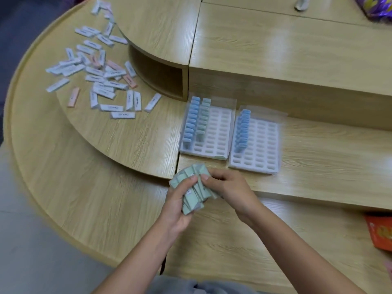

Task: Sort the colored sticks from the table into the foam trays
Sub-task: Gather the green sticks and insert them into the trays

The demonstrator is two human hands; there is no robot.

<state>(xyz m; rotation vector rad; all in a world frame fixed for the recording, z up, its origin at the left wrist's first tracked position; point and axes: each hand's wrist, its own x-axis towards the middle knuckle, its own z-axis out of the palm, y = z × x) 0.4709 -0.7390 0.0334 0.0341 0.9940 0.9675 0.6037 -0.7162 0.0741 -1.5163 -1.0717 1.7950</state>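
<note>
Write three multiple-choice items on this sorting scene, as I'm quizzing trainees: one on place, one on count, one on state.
1. Where does the loose pile of sticks lie?
A. on the table, far left
B. on the person's lap
C. on the floor

2. How many columns of sticks stand in the right tray?
A. one
B. three
C. five

3. The green sticks nearest the camera are:
A. flat on the table
B. held in both hands
C. slotted in a tray

Answers: 1 A, the pile lies on the curved tabletop; 2 A, a single blue column stands there; 3 B, the left hand and right hand both hold the bundle.
</note>
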